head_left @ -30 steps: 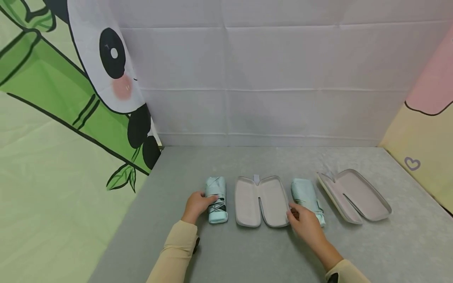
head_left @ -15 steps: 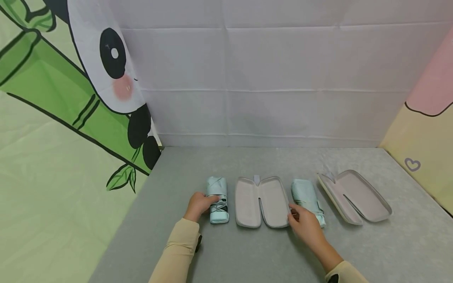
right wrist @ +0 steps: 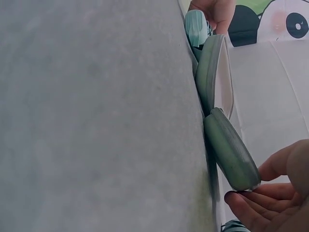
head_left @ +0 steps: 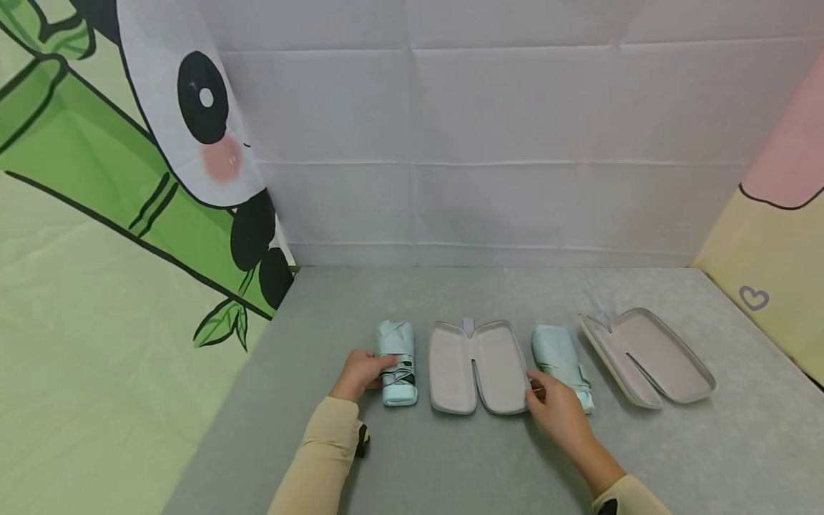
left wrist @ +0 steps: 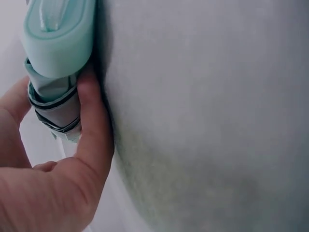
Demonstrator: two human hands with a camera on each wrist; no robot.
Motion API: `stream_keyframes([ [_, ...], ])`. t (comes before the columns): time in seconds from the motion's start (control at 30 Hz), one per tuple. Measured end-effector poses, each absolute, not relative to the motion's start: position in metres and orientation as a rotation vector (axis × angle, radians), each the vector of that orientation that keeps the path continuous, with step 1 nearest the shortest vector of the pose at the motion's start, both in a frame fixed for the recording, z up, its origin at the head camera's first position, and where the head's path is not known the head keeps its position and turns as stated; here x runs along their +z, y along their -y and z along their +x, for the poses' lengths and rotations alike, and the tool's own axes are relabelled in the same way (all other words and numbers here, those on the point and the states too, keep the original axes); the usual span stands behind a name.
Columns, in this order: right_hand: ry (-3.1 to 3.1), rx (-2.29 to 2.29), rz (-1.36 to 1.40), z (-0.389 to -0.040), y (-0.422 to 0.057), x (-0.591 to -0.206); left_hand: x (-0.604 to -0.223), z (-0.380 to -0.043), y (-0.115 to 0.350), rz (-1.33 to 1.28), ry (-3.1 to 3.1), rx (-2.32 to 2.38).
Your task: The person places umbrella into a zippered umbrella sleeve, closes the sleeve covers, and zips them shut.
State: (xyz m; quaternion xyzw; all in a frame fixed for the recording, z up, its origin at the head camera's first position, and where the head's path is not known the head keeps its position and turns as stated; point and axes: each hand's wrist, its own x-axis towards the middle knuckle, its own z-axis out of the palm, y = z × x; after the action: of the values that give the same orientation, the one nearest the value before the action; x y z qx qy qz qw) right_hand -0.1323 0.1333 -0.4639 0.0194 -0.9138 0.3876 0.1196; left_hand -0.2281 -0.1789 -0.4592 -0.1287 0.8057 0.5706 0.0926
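Note:
A folded compact umbrella (head_left: 396,379) in mint green lies on the table at left; its fabric is wrapped with dark-edged bands. My left hand (head_left: 362,373) grips its left side and middle, and the left wrist view shows thumb and finger on both sides of the fabric, below the smooth mint handle (left wrist: 60,48). An unzipped pale case (head_left: 498,368) lies spread beside it. With thumb above and fingers below, my right hand (head_left: 558,409) pinches the case's right rim, which tilts off the table in the right wrist view. The left hand's underside is hidden in the head view.
A second mint umbrella (head_left: 556,352) lies just beyond my right hand, partly covered by it. Farther right, another spread pale case (head_left: 663,357) rests on the grey table (head_left: 450,465). A white cloth (head_left: 489,143) hangs behind, with printed cloths at both sides.
The left hand and its umbrella have shifted very slightly right, toward the case. My right hand keeps its hold on the case rim.

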Motion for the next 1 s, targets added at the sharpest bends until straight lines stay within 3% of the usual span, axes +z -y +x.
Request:
stream_keyframes([
  [1.0,2.681,1.118,0.123,-0.150,-0.153,-0.459,-0.451,-0.235,0.175,-0.539,-2.237,1.863],
])
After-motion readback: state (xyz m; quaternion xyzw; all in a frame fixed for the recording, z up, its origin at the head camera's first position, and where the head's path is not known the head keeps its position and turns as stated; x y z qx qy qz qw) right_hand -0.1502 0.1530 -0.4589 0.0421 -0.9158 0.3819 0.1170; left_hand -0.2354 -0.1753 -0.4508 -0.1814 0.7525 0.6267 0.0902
